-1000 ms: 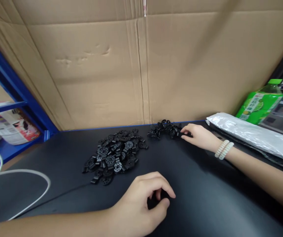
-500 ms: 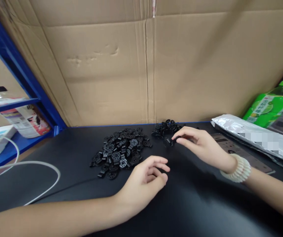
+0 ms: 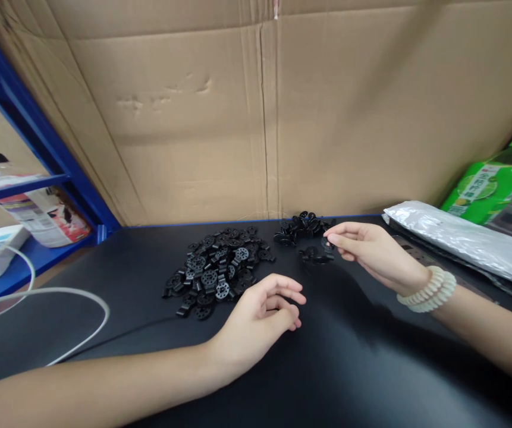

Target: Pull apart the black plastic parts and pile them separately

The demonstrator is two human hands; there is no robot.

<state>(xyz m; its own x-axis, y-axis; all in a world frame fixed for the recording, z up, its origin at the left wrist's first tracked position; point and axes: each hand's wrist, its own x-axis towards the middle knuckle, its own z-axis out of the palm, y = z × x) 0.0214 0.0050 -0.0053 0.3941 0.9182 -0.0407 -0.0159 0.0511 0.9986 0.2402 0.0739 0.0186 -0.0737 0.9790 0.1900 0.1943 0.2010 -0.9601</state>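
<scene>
My right hand [image 3: 363, 249] is pinched at the fingertips on a small black disc-shaped piece [image 3: 326, 243], partly covered by the fingers. Just below it, a few black round pieces [image 3: 313, 255] lie on the table, slightly blurred. Behind them sits a small heap of shiny black discs [image 3: 302, 226]. My left hand [image 3: 267, 315] rests near the table's middle, fingers loosely curled and apart, with nothing visible in it. Beyond and left of it is a larger pile of black plastic pieces [image 3: 215, 267], each with a round holed head and a short tab.
A black table [image 3: 126, 285] runs up to a cardboard wall [image 3: 184, 119]. At right lie a silver plastic package [image 3: 461, 238] and a green-labelled bottle [image 3: 490, 184]. A white cable [image 3: 90, 297] loops at left by a blue rack [image 3: 59, 142] holding another bottle [image 3: 46, 208].
My right hand has shifted slightly right, away from the loose pieces, with a small disc-shaped piece at its fingertips. My left hand has barely moved.
</scene>
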